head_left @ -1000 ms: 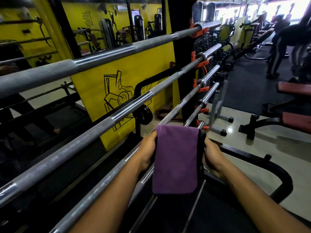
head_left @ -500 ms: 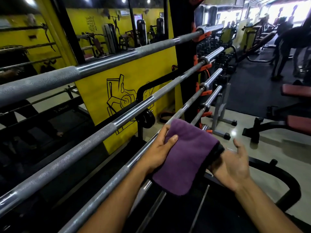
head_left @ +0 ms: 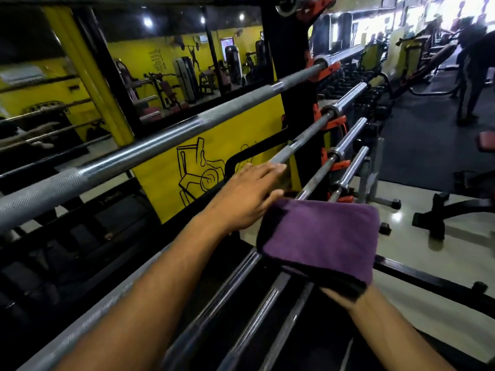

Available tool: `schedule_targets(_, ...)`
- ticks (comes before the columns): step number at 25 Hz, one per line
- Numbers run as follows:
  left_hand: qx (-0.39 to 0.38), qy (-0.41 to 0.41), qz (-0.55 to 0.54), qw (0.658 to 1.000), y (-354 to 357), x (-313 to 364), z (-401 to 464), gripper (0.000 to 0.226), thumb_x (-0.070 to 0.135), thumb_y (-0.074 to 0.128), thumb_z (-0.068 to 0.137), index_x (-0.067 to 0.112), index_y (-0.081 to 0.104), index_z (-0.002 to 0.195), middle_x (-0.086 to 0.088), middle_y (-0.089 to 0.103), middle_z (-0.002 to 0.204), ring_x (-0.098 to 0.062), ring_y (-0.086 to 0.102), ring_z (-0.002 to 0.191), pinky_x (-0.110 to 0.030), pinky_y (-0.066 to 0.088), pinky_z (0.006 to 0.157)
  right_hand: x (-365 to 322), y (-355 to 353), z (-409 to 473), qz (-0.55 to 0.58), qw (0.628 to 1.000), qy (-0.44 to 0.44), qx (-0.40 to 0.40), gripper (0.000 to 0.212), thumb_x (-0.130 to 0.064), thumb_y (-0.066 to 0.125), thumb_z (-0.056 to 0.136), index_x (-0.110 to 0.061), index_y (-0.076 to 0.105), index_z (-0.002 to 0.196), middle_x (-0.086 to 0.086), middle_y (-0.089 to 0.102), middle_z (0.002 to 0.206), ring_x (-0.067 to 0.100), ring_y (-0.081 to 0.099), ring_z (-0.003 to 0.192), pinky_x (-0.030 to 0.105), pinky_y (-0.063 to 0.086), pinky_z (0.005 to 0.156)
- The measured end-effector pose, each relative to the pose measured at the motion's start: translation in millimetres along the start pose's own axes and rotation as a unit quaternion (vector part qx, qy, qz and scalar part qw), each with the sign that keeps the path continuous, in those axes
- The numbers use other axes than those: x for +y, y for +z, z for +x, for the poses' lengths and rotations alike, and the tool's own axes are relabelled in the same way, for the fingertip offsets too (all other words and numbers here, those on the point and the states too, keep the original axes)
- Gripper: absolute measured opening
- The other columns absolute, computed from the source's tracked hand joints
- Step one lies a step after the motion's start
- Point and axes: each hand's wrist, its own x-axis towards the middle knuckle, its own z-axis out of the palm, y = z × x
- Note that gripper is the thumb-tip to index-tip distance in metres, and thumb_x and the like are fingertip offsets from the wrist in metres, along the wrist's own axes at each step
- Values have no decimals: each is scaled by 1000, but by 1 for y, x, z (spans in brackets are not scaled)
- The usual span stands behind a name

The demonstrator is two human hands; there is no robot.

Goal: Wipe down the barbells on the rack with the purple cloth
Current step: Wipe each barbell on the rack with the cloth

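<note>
The folded purple cloth (head_left: 321, 236) lies over my right hand (head_left: 345, 299). Only that hand's wrist end shows below the cloth's black edge; its fingers are hidden. My left hand (head_left: 249, 195) is stretched out flat with straight fingers, just left of the cloth, its fingertips over the second barbell (head_left: 302, 141). The top barbell (head_left: 160, 145) runs above it. Two lower barbells (head_left: 318, 178) (head_left: 348, 171) pass under the cloth. All of them rest on orange hooks (head_left: 336, 121) on the black rack upright (head_left: 289, 76).
A yellow panel with a black drawing (head_left: 203, 170) stands behind the bars, with a mirror (head_left: 174, 70) above it. A black floor rail (head_left: 428, 279) crosses at the right. Benches (head_left: 455, 212) and a person (head_left: 474, 76) are farther right.
The cloth has left the bar and shifted right, now covering my right hand. My left hand let go of the cloth and reached forward over the second barbell. The view has tilted upward.
</note>
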Motion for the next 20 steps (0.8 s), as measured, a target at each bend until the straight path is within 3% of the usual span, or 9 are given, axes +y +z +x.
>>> schedule_targets(4, -173, -62, -37, 982, -3, -44, -47, 66, 32, 36, 107, 24, -2, 160, 7, -17, 166, -8, -13, 152, -35, 9, 126, -22, 46, 69, 72, 993, -64, 69, 41, -61, 49, 94, -27, 72, 97, -1, 73, 98, 24, 70, 86, 39, 61, 78)
schedule_targets(8, -134, -67, -63, 987, -7, -46, -77, 60, 21, 36, 108, 27, 6, 160, 13, -10, 166, -2, -3, 152, -26, 17, 124, -32, 119, 88, 10, 996, -86, 14, 26, -45, 32, 108, -53, 58, 109, -21, 64, 109, -8, 64, 87, 17, 53, 77)
schedule_targets(9, -125, -65, -70, 988, -10, -44, -76, 61, 15, 37, 107, 27, 10, 160, 13, -5, 167, -2, 1, 152, -25, 17, 123, -36, 138, 106, -3, 997, -76, -30, 55, -26, 38, 109, -35, -2, 147, -38, 54, 99, -26, 54, 73, 8, 48, 75)
schedule_targets(10, -120, -68, -68, 988, -11, -43, -77, 63, 10, 39, 106, 27, 13, 160, 13, -1, 167, -3, 4, 152, -25, 19, 123, -33, 151, 127, -53, 996, -60, -33, 93, -15, 51, 104, -43, 26, 19, -50, 44, 91, -35, 45, 68, 9, 47, 82)
schedule_targets(11, -109, -71, -62, 990, -12, -42, -77, 65, 8, 41, 105, 28, 15, 160, 13, 2, 167, -4, 8, 152, -25, 21, 122, -25, 161, 152, -51, 994, -82, -57, 79, -20, 71, 91, -89, 33, 101, -53, 43, 98, -37, 41, 78, 22, 47, 96)
schedule_targets(12, -96, -68, -54, 992, -11, -42, -77, 65, 6, 43, 104, 27, 18, 160, 12, 5, 167, -5, 11, 152, -25, 22, 122, -22, 160, 175, -83, 989, -107, -61, 81, -39, 82, 77, -81, 32, 124, -51, 45, 113, -28, 46, 95, 35, 43, 104)
schedule_targets(14, -88, -62, -44, 993, -13, -41, -79, 61, 9, 44, 104, 26, 23, 159, 10, 10, 167, -6, 16, 151, -25, 26, 120, -1, 160, 214, -39, 989, -142, -23, 64, -77, 59, 78, -44, 53, 132, -22, 61, 126, 12, 60, 113, 44, 43, 109)
schedule_targets(16, -75, -59, -41, 995, -16, -41, -82, 58, 11, 46, 103, 25, 28, 157, 11, 16, 165, -7, 23, 150, -24, 29, 117, 3, 198, 176, 38, 994, -96, 26, 58, -74, 37, 92, -29, 60, 120, -3, 70, 109, 23, 63, 108, 36, 51, 98)
schedule_targets(20, -78, -61, -37, 994, -25, -35, -94, 60, 6, 48, 101, 23, 30, 156, 11, 18, 164, -6, 20, 150, -11, 13, 113, 45, 224, 114, 51, 996, -64, -18, 45, -65, 40, 98, -26, 61, 97, -5, 68, 76, 17, 64, 76, 30, 51, 70)
